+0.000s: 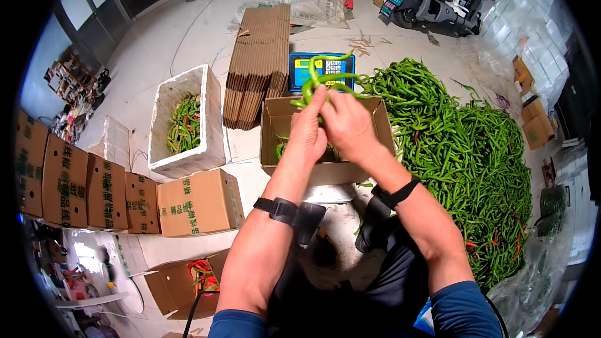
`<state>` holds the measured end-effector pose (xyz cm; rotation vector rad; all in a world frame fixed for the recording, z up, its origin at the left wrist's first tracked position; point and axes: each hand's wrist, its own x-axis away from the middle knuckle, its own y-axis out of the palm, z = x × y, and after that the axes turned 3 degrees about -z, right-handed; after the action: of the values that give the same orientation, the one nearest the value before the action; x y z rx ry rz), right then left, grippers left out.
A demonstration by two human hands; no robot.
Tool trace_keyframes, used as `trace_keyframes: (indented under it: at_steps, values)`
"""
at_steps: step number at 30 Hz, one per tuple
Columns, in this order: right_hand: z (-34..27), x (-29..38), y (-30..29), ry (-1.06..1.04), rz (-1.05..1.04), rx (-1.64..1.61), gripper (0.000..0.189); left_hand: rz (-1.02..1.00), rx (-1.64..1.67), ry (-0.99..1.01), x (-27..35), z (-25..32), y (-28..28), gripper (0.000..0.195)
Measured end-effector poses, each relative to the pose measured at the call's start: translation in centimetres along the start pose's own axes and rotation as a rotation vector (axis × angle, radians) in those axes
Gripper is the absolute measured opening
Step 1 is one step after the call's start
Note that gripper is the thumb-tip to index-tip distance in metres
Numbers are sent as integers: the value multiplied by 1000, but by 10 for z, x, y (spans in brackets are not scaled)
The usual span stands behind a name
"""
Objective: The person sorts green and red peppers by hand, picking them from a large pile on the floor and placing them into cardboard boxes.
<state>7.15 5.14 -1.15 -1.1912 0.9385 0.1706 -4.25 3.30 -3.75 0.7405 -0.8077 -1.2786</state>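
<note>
Several long green chili peppers (324, 75) are held up in both hands above an open cardboard box (328, 173). My left hand (307, 126) grips them at their lower ends, thumb uppermost. Beside it and touching it, my right hand (350, 124) has its fingers closed round the same bunch. A few green chilies lie inside the box, partly hidden by my hands. Behind the box stands a digital scale's keypad display (296, 72), partly covered by the chilies. To the right spreads a large heap of green chilies (455, 150) with a few red ones.
Flattened cardboard (256, 56) is stacked behind the box at left. A white foam box (213, 117) holds green and some red chilies. Printed cartons (197, 204) line the left side; an open carton (173, 286) with red chilies sits below. A scooter (432, 4) stands far right.
</note>
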Motion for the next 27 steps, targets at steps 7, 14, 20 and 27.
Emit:
trace_keyframes:
  at_steps: [7,14,20,27]
  values:
    - [-20,14,-1,-8,-125,-154,52,-129,177,-44,-3,12,-24,25]
    - [-45,18,-1,67,-252,105,57,-170,96,-177,-3,17,-26,35]
    - [-50,26,-12,121,-271,115,52,-222,70,-250,4,14,-14,39]
    - [-59,27,-23,178,-300,157,52,-185,64,-256,5,7,-12,40]
